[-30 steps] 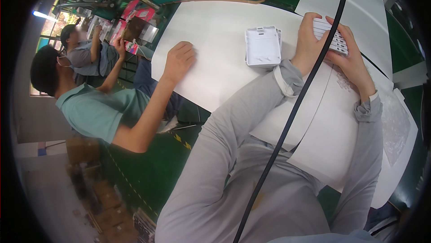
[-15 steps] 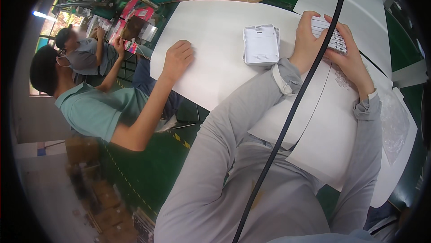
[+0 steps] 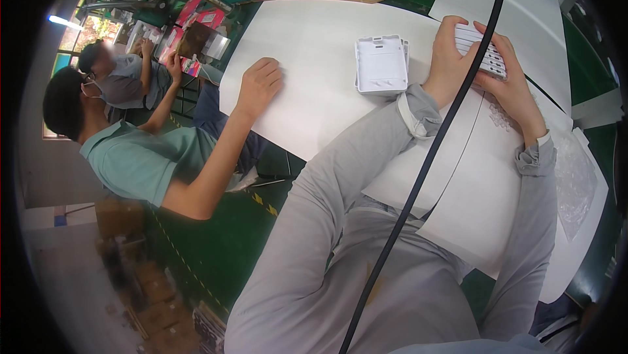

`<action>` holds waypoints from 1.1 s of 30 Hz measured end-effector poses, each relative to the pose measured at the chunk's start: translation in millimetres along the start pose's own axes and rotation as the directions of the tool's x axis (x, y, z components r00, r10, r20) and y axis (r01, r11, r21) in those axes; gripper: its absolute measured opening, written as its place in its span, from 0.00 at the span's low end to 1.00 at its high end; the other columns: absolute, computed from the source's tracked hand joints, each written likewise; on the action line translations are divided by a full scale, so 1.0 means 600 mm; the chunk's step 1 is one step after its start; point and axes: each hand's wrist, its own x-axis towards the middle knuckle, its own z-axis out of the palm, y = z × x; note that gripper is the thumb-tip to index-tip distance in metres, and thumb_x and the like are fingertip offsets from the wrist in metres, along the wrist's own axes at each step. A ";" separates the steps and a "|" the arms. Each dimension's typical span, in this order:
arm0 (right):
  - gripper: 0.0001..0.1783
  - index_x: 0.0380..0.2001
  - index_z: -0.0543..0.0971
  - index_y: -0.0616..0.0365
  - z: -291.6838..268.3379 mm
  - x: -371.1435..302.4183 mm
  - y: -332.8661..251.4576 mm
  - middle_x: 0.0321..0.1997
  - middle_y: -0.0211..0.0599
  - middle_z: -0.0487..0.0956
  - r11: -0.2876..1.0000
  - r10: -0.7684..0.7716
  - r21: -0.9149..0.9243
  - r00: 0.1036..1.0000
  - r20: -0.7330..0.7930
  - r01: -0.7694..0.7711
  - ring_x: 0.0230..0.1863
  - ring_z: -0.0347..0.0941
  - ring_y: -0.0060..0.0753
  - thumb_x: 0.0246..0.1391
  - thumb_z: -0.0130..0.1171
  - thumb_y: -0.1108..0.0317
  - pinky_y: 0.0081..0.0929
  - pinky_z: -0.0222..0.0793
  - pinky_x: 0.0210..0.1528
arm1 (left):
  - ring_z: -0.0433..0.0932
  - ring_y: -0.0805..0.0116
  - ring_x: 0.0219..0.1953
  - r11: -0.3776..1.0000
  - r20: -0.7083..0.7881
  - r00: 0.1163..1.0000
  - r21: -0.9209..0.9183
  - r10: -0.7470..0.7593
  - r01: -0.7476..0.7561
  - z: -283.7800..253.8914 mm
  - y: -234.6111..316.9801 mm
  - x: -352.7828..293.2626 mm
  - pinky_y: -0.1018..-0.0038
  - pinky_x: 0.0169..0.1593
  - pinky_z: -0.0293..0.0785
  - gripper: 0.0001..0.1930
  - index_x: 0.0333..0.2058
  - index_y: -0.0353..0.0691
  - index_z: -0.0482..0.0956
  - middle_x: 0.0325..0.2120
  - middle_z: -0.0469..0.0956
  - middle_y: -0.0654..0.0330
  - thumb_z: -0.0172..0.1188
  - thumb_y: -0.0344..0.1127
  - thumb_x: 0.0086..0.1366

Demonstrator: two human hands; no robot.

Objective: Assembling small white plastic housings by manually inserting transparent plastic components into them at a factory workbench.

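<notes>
Both my hands grip a stack of thin white plastic pieces (image 3: 489,61) with small dark holes along one edge, at the far right of the white-covered table. My left hand (image 3: 446,60) closes around the stack's left side, thumb toward me. From the right, my right hand (image 3: 511,86) wraps its fingers over the far side and the near corner. A black cable crosses in front and hides part of the stack and fingers. Left of my hands, apart from them, lies a white rectangular plastic housing (image 3: 381,66), open side up, resting on another white piece.
Small clear parts (image 3: 500,117) lie beside my right wrist. A clear plastic bag (image 3: 574,190) sits at the right edge. The black cable (image 3: 437,141) runs diagonally across the view. At left, a co-worker's fist (image 3: 261,83) rests on the white sheet (image 3: 307,47); another person sits beyond.
My hands and the stack stay almost in place. The farther co-worker's head has shifted slightly.
</notes>
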 end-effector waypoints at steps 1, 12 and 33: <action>0.41 0.68 0.70 0.44 0.000 0.000 0.000 0.67 0.37 0.69 1.000 -0.008 -0.001 1.000 0.000 0.008 0.68 0.66 0.41 0.51 0.72 0.71 0.34 0.65 0.70 | 0.78 0.50 0.44 1.000 -0.001 1.000 0.009 0.012 -0.012 0.000 0.001 0.000 0.61 0.50 0.74 0.20 0.50 0.32 0.68 0.41 0.76 0.44 0.62 0.30 0.62; 0.41 0.69 0.70 0.45 -0.001 0.000 -0.003 0.65 0.38 0.69 1.000 0.007 0.004 1.000 0.001 -0.007 0.67 0.66 0.40 0.51 0.71 0.72 0.33 0.64 0.70 | 0.77 0.64 0.48 0.996 0.085 0.995 0.081 -0.046 0.039 -0.008 0.001 0.001 0.69 0.51 0.77 0.25 0.58 0.35 0.63 0.47 0.74 0.49 0.59 0.34 0.66; 0.41 0.69 0.69 0.46 -0.003 0.001 0.004 0.67 0.38 0.69 1.000 -0.016 -0.008 1.000 0.010 0.016 0.68 0.66 0.41 0.51 0.71 0.71 0.33 0.62 0.71 | 0.78 0.49 0.44 0.999 -0.001 1.000 0.040 -0.018 0.018 0.000 0.021 -0.003 0.60 0.50 0.74 0.19 0.50 0.32 0.68 0.41 0.75 0.44 0.62 0.29 0.61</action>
